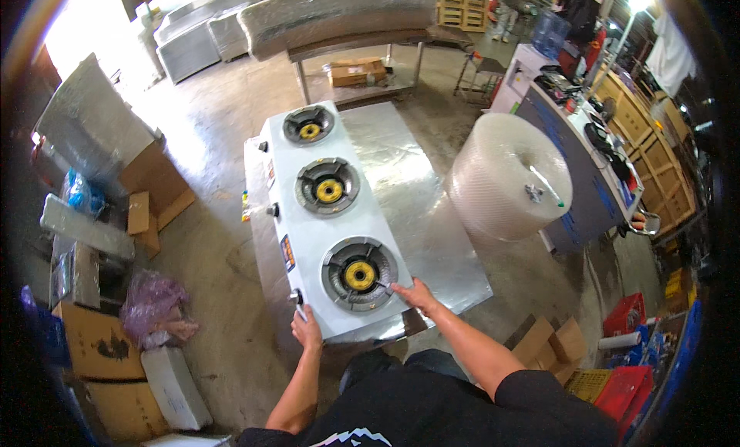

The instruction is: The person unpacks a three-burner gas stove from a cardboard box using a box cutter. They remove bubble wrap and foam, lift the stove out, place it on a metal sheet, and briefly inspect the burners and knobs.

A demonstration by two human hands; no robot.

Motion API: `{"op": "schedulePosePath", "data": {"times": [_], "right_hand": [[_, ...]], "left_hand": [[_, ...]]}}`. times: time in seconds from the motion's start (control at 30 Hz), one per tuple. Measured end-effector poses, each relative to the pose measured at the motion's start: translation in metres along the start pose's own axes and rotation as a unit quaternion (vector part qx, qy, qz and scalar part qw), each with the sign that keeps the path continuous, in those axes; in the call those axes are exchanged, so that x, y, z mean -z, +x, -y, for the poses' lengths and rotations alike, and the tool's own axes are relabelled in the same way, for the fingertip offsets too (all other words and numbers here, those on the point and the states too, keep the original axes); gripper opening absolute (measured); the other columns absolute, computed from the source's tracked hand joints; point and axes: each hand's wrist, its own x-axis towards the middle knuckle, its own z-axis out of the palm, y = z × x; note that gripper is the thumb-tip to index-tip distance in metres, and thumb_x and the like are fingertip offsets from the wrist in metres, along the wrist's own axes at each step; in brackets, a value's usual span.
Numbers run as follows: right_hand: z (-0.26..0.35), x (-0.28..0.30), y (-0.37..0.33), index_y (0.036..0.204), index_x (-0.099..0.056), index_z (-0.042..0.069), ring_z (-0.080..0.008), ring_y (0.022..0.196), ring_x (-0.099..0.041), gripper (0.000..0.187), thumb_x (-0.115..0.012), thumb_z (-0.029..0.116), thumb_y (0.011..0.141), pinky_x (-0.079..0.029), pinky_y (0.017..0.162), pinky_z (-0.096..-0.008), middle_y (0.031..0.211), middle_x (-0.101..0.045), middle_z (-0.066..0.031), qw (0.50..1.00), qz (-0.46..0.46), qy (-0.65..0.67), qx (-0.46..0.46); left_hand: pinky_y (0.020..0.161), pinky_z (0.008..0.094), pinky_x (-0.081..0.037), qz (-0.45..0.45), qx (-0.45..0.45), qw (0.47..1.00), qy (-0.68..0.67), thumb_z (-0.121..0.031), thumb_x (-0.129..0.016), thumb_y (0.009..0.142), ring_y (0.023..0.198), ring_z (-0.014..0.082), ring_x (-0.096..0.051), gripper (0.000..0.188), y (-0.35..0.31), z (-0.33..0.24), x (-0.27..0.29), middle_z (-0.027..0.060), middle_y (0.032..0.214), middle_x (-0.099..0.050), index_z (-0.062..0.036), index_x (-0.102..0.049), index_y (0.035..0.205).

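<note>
A long white three-burner gas stove (351, 220) lies lengthwise in front of me on a shiny metal-topped table (435, 250). Each burner has a dark grate ring around a yellow centre; the nearest burner (359, 275) is the largest in view. Black knobs line the stove's left side, with the near knob (296, 296) just above my left hand (307, 329). That hand grips the stove's near left corner, its fingers closed on the edge. My right hand (416, 294) holds the near right edge, its fingertips reaching over the top towards the nearest burner.
To the right of the table stands a big roll of bubble wrap (505, 181). Behind it is a cluttered workbench (574, 158). Cardboard boxes (96, 339) and a purple plastic bag (154, 304) lie at left. Wrapped metal equipment (339, 19) sits beyond the table; a person (509, 11) stands far off.
</note>
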Motion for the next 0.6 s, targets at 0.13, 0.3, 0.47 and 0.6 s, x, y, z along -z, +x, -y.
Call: {"op": "schedulePosePath", "data": {"times": [0.13,0.3,0.47,0.6], "right_hand": [[-0.01,-0.001,0.004,0.145,-0.044,-0.006,-0.0305,0.124,-0.06,0.103,-0.086,0.056,0.074,-0.049,0.104,-0.0402,0.135,-0.061,-0.0229,0.996,-0.045,-0.071,-0.001],[-0.024,0.001,0.009,0.146,-0.042,-0.003,-0.028,0.127,-0.056,0.094,-0.086,0.046,0.078,-0.045,0.107,-0.0394,0.138,-0.058,-0.0188,0.994,-0.043,-0.078,0.057],[-0.005,0.021,-0.003,0.153,-0.031,-0.007,-0.0342,0.138,-0.048,0.121,-0.086,0.061,0.069,-0.037,0.116,-0.04,0.149,-0.049,-0.0247,0.995,-0.019,-0.096,0.036],[0.004,0.03,-0.006,0.151,-0.033,-0.008,-0.03,0.136,-0.049,0.111,-0.088,0.051,0.074,-0.037,0.116,-0.038,0.147,-0.051,-0.0232,0.997,-0.008,-0.039,0.06]], "left_hand": [[0.113,0.0522,-0.033,0.011,0.003,1.0,-0.008,-0.071,-0.05,0.094,0.13,0.0454,-0.048,0.086,-0.004,-0.006,0.003,0.0268,0.139,-0.054,-0.0002,-0.052,0.143],[0.112,0.0497,-0.035,-0.013,0.029,1.0,-0.001,-0.073,-0.052,0.092,0.131,0.0411,-0.05,0.087,-0.008,-0.008,0.003,0.0257,0.137,-0.057,-0.0001,-0.054,0.14],[0.106,0.0466,-0.042,-0.01,0.036,0.998,-0.048,-0.074,-0.057,0.089,0.122,0.0368,-0.058,0.088,-0.015,-0.01,0.0,0.0239,0.129,-0.062,0.0029,-0.059,0.133],[0.095,0.0427,-0.048,-0.017,0.029,0.995,-0.092,-0.071,-0.059,0.09,0.104,0.0309,-0.064,0.086,-0.019,-0.011,-0.006,0.0195,0.115,-0.067,0.0078,-0.061,0.125]]}}
